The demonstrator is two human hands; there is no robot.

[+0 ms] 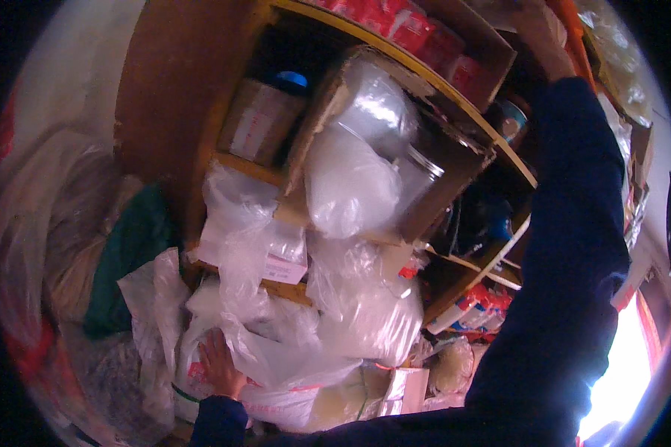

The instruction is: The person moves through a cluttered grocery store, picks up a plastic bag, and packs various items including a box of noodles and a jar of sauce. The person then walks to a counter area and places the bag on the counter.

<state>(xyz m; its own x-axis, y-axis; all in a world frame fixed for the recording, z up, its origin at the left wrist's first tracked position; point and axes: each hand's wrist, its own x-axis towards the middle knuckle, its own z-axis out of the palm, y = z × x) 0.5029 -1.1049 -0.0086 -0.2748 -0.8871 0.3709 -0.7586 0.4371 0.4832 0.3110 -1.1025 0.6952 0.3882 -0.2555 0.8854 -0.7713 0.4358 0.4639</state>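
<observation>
My left hand (221, 366) lies flat, fingers spread, on a white plastic sack (291, 371) with red print in the lower part of the view. My right arm is raised along the right side, and my right hand (539, 42) is at the upper shelf, beside an orange object (576, 33) and the end of a cardboard box holding red packets (411, 31). Its fingers are dim and blurred, so its grip cannot be told. Between the hands, an open cardboard box (313, 128) holds clear plastic bags (352, 179) and a clear container with a metallic rim (425, 167).
Wooden shelves (481, 120) with yellow edges fill the middle. A brown carton (260, 123) stands at the left, above a low white box (285, 271). Red and blue packets (478, 307) sit lower right. A green cloth or bag (128, 262) and more plastic bags crowd the left.
</observation>
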